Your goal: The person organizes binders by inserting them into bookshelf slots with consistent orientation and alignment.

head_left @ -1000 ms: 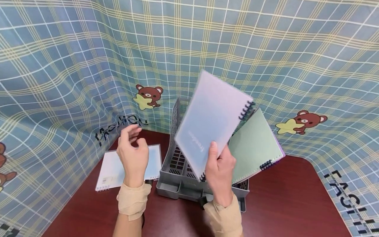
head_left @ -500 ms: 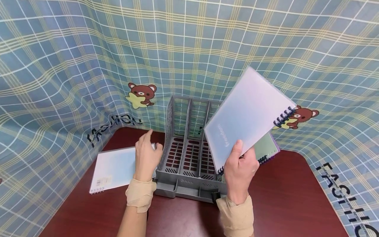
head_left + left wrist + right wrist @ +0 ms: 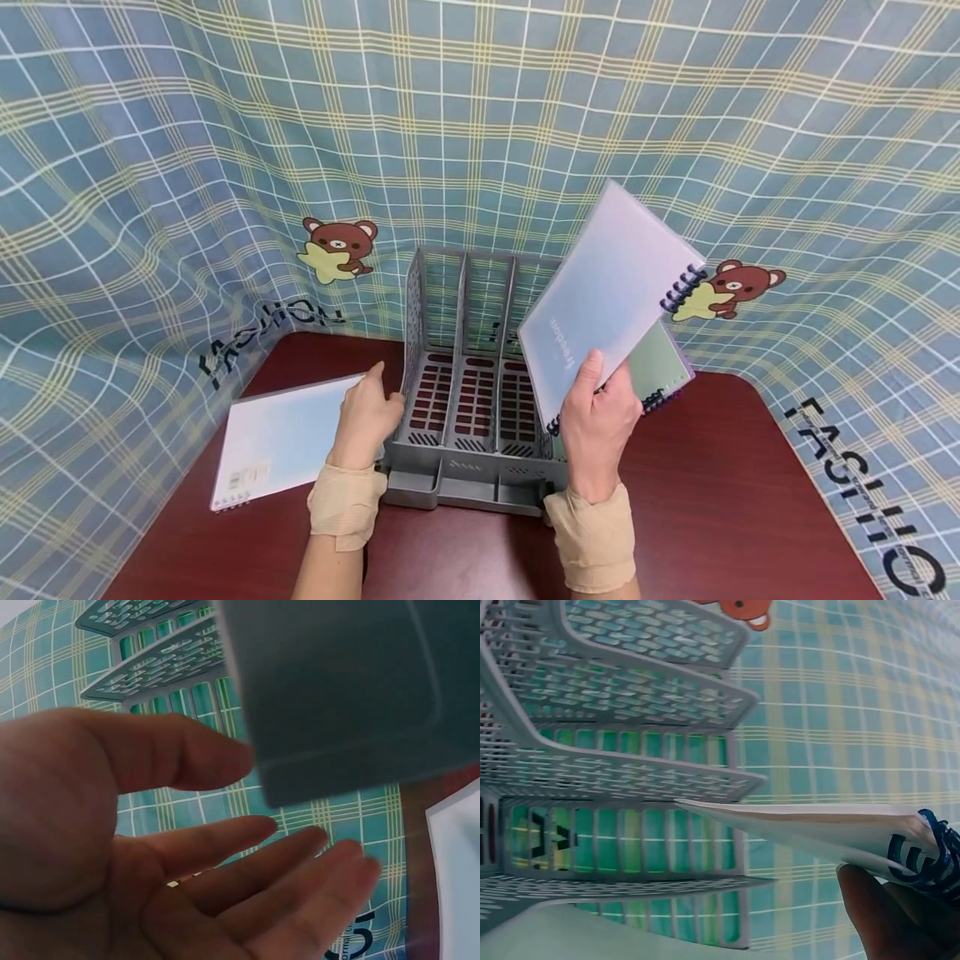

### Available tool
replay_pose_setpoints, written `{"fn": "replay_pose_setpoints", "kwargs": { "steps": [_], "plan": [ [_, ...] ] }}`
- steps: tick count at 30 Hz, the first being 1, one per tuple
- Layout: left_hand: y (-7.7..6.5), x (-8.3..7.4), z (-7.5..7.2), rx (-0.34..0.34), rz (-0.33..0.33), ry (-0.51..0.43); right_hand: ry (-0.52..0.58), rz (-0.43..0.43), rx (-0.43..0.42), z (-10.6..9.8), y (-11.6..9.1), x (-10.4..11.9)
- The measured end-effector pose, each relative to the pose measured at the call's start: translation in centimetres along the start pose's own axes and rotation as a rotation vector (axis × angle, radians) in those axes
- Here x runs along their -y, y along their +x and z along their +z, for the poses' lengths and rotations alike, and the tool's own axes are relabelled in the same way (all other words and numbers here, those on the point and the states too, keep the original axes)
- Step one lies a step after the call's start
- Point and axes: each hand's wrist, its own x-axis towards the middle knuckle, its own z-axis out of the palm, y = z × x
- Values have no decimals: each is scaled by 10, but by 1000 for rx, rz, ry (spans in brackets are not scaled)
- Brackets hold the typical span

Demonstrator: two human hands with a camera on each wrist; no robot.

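My right hand [image 3: 600, 412] grips a spiral notebook [image 3: 609, 292] with a pale pink-to-blue cover and dark coil rings, thumb on the cover. The notebook is tilted over the right part of a grey file rack [image 3: 480, 467]; in the right wrist view its edge [image 3: 795, 817] shows side-on beside the rack's dividers [image 3: 645, 772]. My left hand [image 3: 365, 421] is at the rack's left side. In the left wrist view its fingers [image 3: 300, 892] are extended, and the thumb tip meets the grey wall [image 3: 337, 697]. A green notebook [image 3: 654, 367] is partly hidden behind the held one.
A second pale blue-and-white spiral notebook [image 3: 292, 442] lies on the dark red table [image 3: 465, 558] left of the rack. Plaid cloth [image 3: 480, 125] with printed bears surrounds the table at the back and sides. Small front compartments [image 3: 517, 493] run along the rack's front.
My right hand has carried the notebook rightward, uncovering the rack's left and middle slots. My left hand has moved from over the lying notebook to the rack's left side. The head view has shifted.
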Motion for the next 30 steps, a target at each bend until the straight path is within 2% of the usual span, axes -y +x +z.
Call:
{"fn": "replay_pose_setpoints", "kwargs": {
  "steps": [9, 15, 23, 30],
  "plan": [
    [-3, 1, 1, 93, -23, -45, -19, -7, 58, 18, -4, -19],
    [-4, 1, 5, 85, 0, -34, -21, -22, 63, 28, -12, -26],
    [-4, 1, 9, 91, -30, -38, -24, -31, 111, 41, -29, -35],
    [-2, 0, 11, 73, -15, -30, -52, -46, 117, 48, -41, -44]
  ]
}}
